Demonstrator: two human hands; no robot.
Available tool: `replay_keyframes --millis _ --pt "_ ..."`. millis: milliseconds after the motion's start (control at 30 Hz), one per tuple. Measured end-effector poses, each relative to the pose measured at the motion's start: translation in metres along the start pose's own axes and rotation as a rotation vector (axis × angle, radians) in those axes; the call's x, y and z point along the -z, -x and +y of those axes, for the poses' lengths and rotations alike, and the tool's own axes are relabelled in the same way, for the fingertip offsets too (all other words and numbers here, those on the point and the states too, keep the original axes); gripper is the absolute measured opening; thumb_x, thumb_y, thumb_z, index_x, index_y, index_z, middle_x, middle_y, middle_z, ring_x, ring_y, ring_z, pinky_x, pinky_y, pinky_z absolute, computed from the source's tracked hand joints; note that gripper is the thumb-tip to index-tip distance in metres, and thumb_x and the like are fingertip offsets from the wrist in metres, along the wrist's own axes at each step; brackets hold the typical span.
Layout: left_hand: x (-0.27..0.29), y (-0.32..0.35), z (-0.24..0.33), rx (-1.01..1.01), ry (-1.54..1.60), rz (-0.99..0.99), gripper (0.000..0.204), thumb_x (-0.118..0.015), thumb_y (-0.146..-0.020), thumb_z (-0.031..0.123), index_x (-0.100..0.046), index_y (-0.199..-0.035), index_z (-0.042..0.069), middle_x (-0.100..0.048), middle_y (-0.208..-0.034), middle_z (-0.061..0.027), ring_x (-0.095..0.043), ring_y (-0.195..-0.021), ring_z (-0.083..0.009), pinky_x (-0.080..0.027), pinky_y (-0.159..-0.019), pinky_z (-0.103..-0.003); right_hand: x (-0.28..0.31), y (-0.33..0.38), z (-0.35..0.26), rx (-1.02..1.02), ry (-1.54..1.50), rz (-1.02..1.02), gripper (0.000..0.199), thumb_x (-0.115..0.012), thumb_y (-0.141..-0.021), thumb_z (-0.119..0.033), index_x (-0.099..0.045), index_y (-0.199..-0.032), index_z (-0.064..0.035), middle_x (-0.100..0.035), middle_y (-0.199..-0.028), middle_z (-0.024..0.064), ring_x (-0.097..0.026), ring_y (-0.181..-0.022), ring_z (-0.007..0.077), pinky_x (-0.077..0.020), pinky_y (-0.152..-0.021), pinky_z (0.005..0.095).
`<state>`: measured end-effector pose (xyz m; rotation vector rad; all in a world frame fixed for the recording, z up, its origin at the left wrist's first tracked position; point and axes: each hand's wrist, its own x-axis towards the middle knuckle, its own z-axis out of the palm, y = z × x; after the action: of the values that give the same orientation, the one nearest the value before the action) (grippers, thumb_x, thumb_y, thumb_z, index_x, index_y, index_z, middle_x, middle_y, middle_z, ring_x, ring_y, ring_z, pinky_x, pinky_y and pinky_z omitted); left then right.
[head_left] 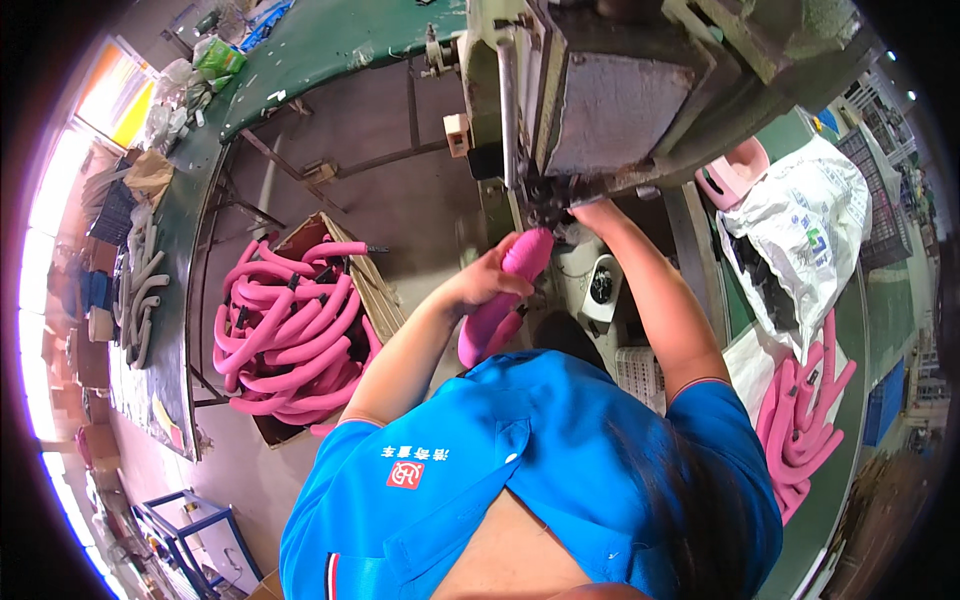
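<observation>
At the left of the frame, a cardboard box (370, 275) on the floor holds a heap of curved pink foam tubes (285, 340). Grey tubes (140, 290) lie on the green tabletop (185, 250) at the far left.

At centre, the left hand (480, 285) is clamped around a pink foam grip (505, 295), with the grip's upper end raised to the head of the grey machine (620, 90) above.

The right hand (590, 212) reaches into the machine's working point, just beside the grip's tip. Whether its fingers are together or apart cannot be told; the machine hides them.

At the right of the frame, more pink tubes (800, 420) lie below a white sack (800, 240).

Judged step: the grip is being presented to the machine. The next move calls for steady alignment of the tip at the working point, with the right hand's fingers kept off the moving parts.
</observation>
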<state>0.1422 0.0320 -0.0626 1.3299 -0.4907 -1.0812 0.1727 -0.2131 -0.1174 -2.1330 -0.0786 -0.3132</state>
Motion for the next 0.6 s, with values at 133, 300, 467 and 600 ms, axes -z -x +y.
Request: replay_keyframes --millis 133,300,467,600 --pt "0.002 0.009 0.025 -0.004 -0.056 -0.072 0.074 -0.066 -0.068 0.001 -0.032 -0.133 0.012 -0.054 -0.087 -0.0060 -0.056 -0.060 -0.0143 -0.047 -0.051 -0.025 0.030 0.012 -0.044 -0.521 -0.391 -0.148 0.044 -0.044 -0.094 -0.040 -0.040 -0.064 -0.0092 -0.040 -0.054 0.0031 -0.037 -0.045 0.0115 -0.0283 -0.041 0.0287" --pt "0.015 0.052 0.031 -0.151 -0.416 -0.091 0.087 -0.070 -0.065 0.008 -0.025 -0.140 0.008 -0.049 -0.113 -0.0085 -0.051 -0.097 -0.0156 -0.043 -0.085 -0.029 0.024 0.056 -0.086 -0.610 -0.885 -0.175 0.038 -0.044 -0.095 -0.041 -0.043 -0.070 -0.0118 -0.032 -0.053 -0.0051 -0.027 -0.044 0.0063 -0.0173 -0.041 0.0228" --pt "0.028 0.093 0.008 -0.126 -0.545 0.195 0.066 -0.069 -0.066 0.009 -0.044 -0.128 0.006 -0.057 -0.101 -0.0074 -0.056 -0.084 -0.0159 -0.047 -0.074 -0.028 0.005 0.082 -0.081 -0.399 -0.881 -0.357 0.033 -0.045 -0.095 -0.034 -0.045 -0.070 -0.0124 -0.029 -0.054 -0.0071 -0.026 -0.045 0.0043 -0.0182 -0.041 0.0217" --pt "0.068 0.163 0.001 -0.091 -0.314 0.730 0.048 -0.067 -0.066 0.007 -0.054 -0.111 0.003 -0.055 -0.085 -0.0007 -0.052 -0.072 -0.0083 -0.045 -0.064 -0.024 0.002 0.082 -0.029 -0.806 -1.422 0.095 0.033 -0.048 -0.093 -0.025 -0.039 -0.064 -0.0125 -0.030 -0.053 -0.0047 -0.026 -0.044 0.0067 -0.0209 -0.040 0.0220"
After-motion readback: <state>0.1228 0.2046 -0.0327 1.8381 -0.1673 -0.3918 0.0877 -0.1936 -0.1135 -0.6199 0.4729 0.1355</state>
